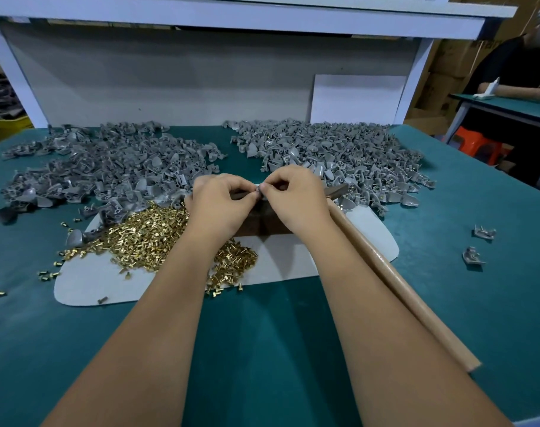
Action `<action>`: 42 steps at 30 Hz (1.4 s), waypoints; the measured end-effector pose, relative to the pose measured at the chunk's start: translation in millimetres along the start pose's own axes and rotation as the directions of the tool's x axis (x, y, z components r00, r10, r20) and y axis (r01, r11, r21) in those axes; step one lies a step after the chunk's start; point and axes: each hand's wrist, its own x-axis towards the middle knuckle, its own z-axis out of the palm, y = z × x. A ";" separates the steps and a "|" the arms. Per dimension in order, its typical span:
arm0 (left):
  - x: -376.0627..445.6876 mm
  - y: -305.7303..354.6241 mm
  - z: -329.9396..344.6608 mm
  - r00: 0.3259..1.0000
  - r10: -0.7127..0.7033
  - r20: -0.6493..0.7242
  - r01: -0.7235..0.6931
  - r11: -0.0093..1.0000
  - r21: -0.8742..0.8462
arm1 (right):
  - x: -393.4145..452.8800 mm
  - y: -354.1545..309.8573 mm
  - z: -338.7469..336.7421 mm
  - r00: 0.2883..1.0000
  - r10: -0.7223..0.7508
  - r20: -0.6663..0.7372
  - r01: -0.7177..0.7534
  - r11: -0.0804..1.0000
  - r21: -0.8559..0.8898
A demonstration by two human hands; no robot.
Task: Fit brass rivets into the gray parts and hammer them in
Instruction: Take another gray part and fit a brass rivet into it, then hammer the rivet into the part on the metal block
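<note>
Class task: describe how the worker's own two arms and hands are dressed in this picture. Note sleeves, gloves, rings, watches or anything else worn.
Both forearms are bare right up to the bottom edge of the picture; no sleeve shows. The left hand and the right hand wear no gloves. No ring, watch, bracelet or tape is visible on the hands or wrists. The upper arms are out of view, so what is worn there cannot be told.
</note>
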 end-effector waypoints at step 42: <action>-6.7 5.8 6.1 0.989 -0.116 -0.092 0.122 0.991 0.060 | -26.3 3.4 -51.6 0.971 0.217 -0.104 -0.241 0.887 -0.394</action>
